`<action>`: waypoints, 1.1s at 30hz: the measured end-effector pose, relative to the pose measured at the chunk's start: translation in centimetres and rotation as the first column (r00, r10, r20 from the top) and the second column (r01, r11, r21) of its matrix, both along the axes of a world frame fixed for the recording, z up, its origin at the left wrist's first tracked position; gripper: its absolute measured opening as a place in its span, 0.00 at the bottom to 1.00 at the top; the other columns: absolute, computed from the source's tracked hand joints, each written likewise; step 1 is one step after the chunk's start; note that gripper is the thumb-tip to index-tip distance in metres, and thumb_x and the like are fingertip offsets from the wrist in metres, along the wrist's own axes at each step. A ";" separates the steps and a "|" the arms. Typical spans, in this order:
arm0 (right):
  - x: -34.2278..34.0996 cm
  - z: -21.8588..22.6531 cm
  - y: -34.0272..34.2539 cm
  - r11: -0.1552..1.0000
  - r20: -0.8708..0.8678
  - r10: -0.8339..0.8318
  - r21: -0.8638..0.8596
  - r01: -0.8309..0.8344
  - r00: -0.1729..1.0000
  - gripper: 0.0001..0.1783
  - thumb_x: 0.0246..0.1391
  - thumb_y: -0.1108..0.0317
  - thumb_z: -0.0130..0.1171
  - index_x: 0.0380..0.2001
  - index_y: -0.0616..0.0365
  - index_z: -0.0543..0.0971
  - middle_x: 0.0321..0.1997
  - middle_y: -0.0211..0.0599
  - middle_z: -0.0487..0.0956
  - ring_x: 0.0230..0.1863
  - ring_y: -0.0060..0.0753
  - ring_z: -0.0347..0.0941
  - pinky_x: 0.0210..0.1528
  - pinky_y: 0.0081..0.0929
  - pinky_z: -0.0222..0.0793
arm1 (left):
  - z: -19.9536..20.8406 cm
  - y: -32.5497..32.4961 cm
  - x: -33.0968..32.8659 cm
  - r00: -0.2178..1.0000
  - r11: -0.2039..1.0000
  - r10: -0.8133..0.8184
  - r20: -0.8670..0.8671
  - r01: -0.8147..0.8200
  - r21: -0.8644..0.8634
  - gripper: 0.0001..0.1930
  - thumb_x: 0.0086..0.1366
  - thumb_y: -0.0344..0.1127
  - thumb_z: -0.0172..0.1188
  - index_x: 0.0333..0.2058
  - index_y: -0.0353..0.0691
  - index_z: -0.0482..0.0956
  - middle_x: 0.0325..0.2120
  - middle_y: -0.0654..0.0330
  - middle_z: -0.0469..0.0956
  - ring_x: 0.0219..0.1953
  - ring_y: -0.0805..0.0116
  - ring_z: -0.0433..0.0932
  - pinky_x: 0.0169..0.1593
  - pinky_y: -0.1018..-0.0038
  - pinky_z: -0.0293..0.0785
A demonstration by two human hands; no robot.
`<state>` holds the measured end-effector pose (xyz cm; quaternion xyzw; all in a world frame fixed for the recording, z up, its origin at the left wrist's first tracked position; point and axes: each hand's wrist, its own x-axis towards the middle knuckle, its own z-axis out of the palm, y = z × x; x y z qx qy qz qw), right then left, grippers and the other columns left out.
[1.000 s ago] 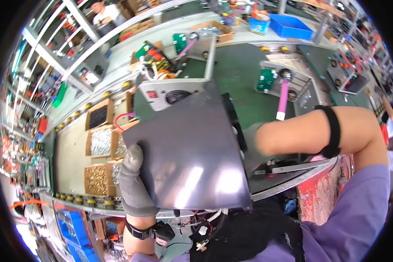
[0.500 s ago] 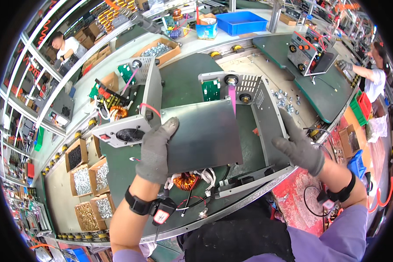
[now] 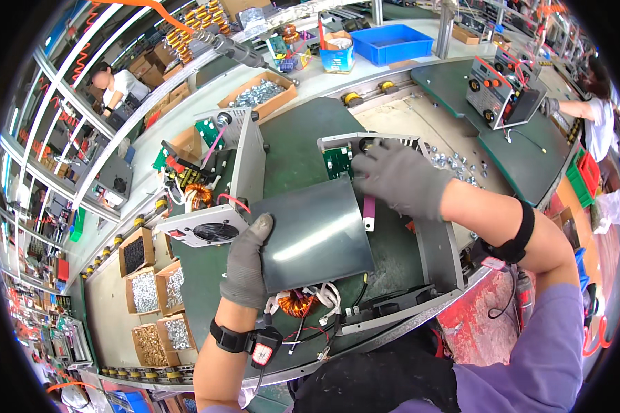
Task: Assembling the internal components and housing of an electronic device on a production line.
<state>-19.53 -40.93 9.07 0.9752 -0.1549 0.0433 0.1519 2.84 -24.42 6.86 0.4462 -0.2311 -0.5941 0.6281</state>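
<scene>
A flat, shiny grey sheet-metal panel [image 3: 310, 241] is gripped at its left edge by my gloved left hand [image 3: 248, 265], thumb on top. The panel is tilted over an open metal casing [image 3: 439, 251], hiding part of it. My gloved right hand [image 3: 403, 180] reaches over the casing's far end, fingers bent and apart, covering most of the round terminal there. Beside its fingers stands a green circuit board [image 3: 337, 162]. A pink-purple strip [image 3: 370, 213] shows below the hand. Under the panel's near edge sit a copper-wound coil [image 3: 297, 303] and white cables [image 3: 329, 297].
At left stands another open casing [image 3: 249, 162] with a fan [image 3: 215, 232]. Small boxes of screws [image 3: 145, 290] lie lower left; a bolt box [image 3: 262, 95] is farther back. Loose bolts [image 3: 455, 164] lie right of the casing. A co-worker [image 3: 592, 113] is by a finished-looking unit [image 3: 492, 93].
My right hand has moved left and away from me, from beside the casing's right wall to its far end. The panel stays in my left hand, its far edge slightly lower.
</scene>
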 end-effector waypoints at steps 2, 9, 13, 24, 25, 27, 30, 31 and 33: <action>0.9 0.2 -0.1 0.999 -0.271 0.015 -0.034 -0.025 0.963 0.09 0.43 0.60 0.64 0.30 0.48 0.84 0.40 0.27 0.77 0.49 0.30 0.70 0.48 0.31 0.63 | 0.1 -0.3 0.0 1.000 1.000 -0.025 -0.020 0.025 0.015 0.23 0.68 0.41 0.51 0.55 0.29 0.68 0.49 0.47 0.76 0.48 0.56 0.79 0.52 0.64 0.77; 0.5 1.3 -3.7 0.944 -0.017 0.283 0.181 -0.275 0.959 0.06 0.39 0.70 0.59 0.24 0.47 0.82 0.38 0.24 0.79 0.55 0.35 0.69 0.60 0.40 0.59 | 0.1 -1.1 0.3 0.996 0.992 -0.075 -0.047 0.079 0.098 0.21 0.68 0.40 0.50 0.53 0.29 0.70 0.47 0.47 0.77 0.46 0.57 0.80 0.50 0.63 0.79; 1.1 -0.6 -4.7 0.897 0.159 0.235 0.344 -0.277 0.959 0.10 0.38 0.72 0.53 0.24 0.48 0.83 0.38 0.24 0.77 0.52 0.30 0.68 0.54 0.34 0.57 | -1.0 -1.6 0.6 0.999 0.990 -0.050 0.021 0.046 0.137 0.19 0.67 0.40 0.52 0.48 0.28 0.75 0.42 0.50 0.80 0.42 0.63 0.81 0.46 0.70 0.78; 3.8 0.2 -3.4 0.628 0.703 0.043 0.534 -0.567 0.710 0.08 0.41 0.77 0.45 0.19 0.60 0.75 0.23 0.36 0.75 0.26 0.35 0.69 0.39 0.30 0.66 | -3.1 -2.8 0.8 0.990 0.978 -0.004 0.138 -0.025 0.205 0.17 0.62 0.41 0.61 0.40 0.29 0.80 0.34 0.58 0.80 0.33 0.73 0.77 0.40 0.74 0.73; 3.2 0.3 -3.9 0.680 0.772 -0.069 0.500 -0.536 0.632 0.09 0.41 0.78 0.45 0.21 0.60 0.76 0.25 0.37 0.75 0.27 0.36 0.69 0.39 0.31 0.67 | -3.0 -2.7 0.8 0.997 0.980 -0.014 0.073 -0.001 0.198 0.17 0.62 0.41 0.61 0.41 0.30 0.80 0.34 0.58 0.80 0.34 0.72 0.77 0.40 0.74 0.73; 1.9 0.8 -4.9 0.682 0.664 -0.104 0.589 -0.433 0.741 0.10 0.42 0.80 0.47 0.25 0.60 0.78 0.28 0.37 0.76 0.30 0.38 0.71 0.38 0.32 0.68 | -2.9 -2.5 0.9 0.998 0.978 -0.015 0.056 0.002 0.211 0.18 0.62 0.41 0.60 0.41 0.30 0.79 0.35 0.57 0.80 0.35 0.72 0.78 0.41 0.75 0.74; 0.0 1.9 -6.1 0.866 0.581 -0.031 0.423 -0.268 0.813 0.12 0.47 0.80 0.49 0.31 0.57 0.80 0.33 0.38 0.77 0.34 0.35 0.74 0.37 0.28 0.69 | -2.7 -2.3 0.9 0.999 0.983 -0.027 0.034 0.020 0.183 0.18 0.63 0.41 0.59 0.43 0.30 0.79 0.36 0.57 0.80 0.37 0.72 0.78 0.43 0.75 0.73; -0.5 2.3 -6.4 0.865 0.600 -0.048 0.425 -0.268 0.798 0.12 0.48 0.80 0.50 0.34 0.59 0.80 0.34 0.38 0.78 0.36 0.36 0.74 0.41 0.28 0.69 | -2.8 -2.3 1.0 0.999 0.986 -0.017 0.042 0.010 0.168 0.19 0.63 0.42 0.59 0.43 0.30 0.79 0.37 0.57 0.80 0.37 0.72 0.78 0.43 0.75 0.73; -1.2 3.3 -6.6 0.852 0.599 -0.084 0.458 -0.255 0.796 0.11 0.50 0.80 0.50 0.35 0.61 0.79 0.35 0.39 0.78 0.38 0.36 0.75 0.43 0.29 0.70 | -2.8 -2.2 1.1 0.999 0.984 -0.014 0.052 0.005 0.180 0.18 0.64 0.41 0.58 0.43 0.30 0.79 0.37 0.57 0.80 0.38 0.72 0.78 0.44 0.75 0.73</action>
